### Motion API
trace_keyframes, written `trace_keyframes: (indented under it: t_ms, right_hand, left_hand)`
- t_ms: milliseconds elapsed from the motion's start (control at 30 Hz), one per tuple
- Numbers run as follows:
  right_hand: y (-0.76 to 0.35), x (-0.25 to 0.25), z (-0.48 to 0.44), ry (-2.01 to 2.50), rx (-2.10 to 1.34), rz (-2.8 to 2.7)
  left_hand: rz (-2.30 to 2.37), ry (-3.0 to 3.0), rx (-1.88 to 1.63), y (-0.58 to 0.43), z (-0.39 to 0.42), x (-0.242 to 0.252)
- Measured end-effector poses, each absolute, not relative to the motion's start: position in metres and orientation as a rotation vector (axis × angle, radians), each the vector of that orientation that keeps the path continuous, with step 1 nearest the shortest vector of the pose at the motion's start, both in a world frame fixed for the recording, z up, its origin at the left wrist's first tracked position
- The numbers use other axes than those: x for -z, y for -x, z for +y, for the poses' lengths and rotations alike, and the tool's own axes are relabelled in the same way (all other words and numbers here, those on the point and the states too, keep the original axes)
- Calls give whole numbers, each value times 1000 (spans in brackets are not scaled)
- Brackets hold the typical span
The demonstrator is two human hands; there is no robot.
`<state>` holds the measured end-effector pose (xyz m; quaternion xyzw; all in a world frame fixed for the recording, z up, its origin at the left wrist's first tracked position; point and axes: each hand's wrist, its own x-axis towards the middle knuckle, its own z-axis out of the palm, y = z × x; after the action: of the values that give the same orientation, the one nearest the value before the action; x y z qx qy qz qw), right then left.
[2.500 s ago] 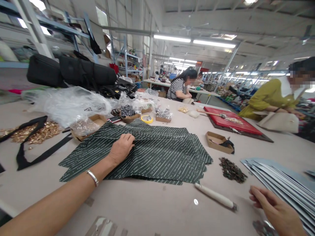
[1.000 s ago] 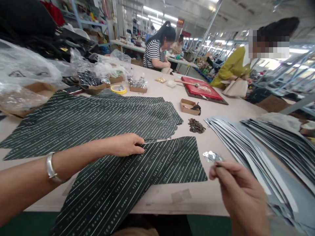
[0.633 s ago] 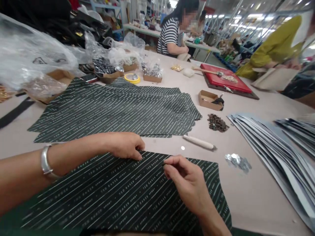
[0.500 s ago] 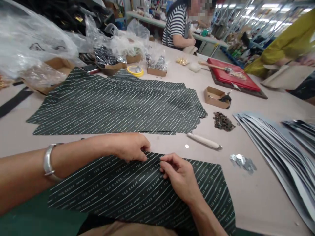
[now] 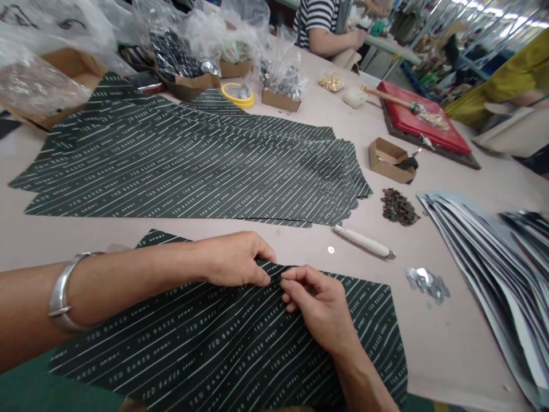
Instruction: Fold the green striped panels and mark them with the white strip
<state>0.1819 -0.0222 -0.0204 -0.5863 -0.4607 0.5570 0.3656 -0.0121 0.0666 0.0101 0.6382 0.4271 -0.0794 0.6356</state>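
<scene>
The left hand (image 5: 238, 258) and the right hand (image 5: 319, 303) meet at the lower centre of the frame, on the far edge of a dark green striped sheet (image 5: 206, 349) with white lettering. The left thumb and fingertips are pinched on that edge. The right fingertips are pressed together just beside them, touching the same edge; whether they grip anything small cannot be told.

The sheet lies flat, its near edge overhanging the pale table (image 5: 446, 349). Bare tabletop separates its far edge from the fanned stack of matching green sheets (image 5: 193, 160) above. To the right, near the sheet's corner, lie a white-handled tool (image 5: 362, 241), a lone silver disc (image 5: 330, 249) and a small heap of silver discs (image 5: 428, 283), with grey fanned sheets (image 5: 484, 257) at the right edge.
</scene>
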Motion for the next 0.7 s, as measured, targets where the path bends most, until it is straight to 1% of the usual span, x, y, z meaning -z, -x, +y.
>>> trace_keyframes:
  t_ms: [233,433,567,700]
  right_hand:
    - [-183,26,-26,1495,-1345,-1292]
    - [-184,28,-29,1462,-1255,-1438]
    - [-187,29,-30,1448,-1004,-1550]
    - [-192,28,-29,1334,-805,-1798]
  left_hand:
    - [940,-1529,155,12,63,-12]
    - [1049,-1894,-7,8,46,-11]
    - [1065,-2186,-81,5,33,-6]
    - [984,-2502,-188,9,24,1]
